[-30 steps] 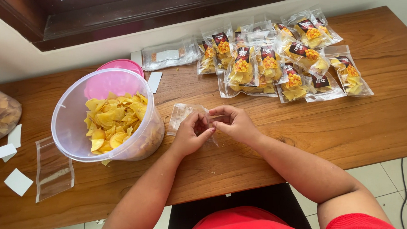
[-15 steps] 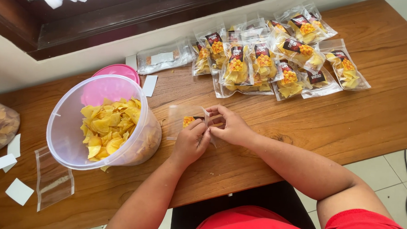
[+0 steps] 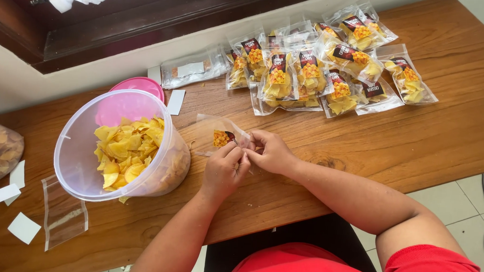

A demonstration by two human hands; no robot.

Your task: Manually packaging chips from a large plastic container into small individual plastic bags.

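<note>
Surface (image 3: 424,153) is brown wood, spans the whole view, window frame along the far edge. Clear plastic tub (image 3: 121,148) sits left of centre, tipped toward the person, about half full of yellow chips (image 3: 124,150); pink lid (image 3: 139,86) lies just behind it, touching. Pile of filled packets (image 3: 319,74) at far right of centre, clear bags with yellow chips and dark labels, overlapping each other. Stack of empty clear bags (image 3: 193,70) left of that pile, by the far edge. Big bag of chips (image 3: 0,149) cut off at the left edge. One flat empty zip bag (image 3: 62,215) lies near the tub's front, white paper slips (image 3: 14,198) beside it.

Small clear pouch (image 3: 220,135) with one label inside is at centre, just right of the tub, partly lifted off the wood. Left hand (image 3: 224,170) and right hand (image 3: 271,152) touch each other at the pouch's right end; both pinch its edge between fingertips. Cannot tell if the pouch mouth is open.
</note>
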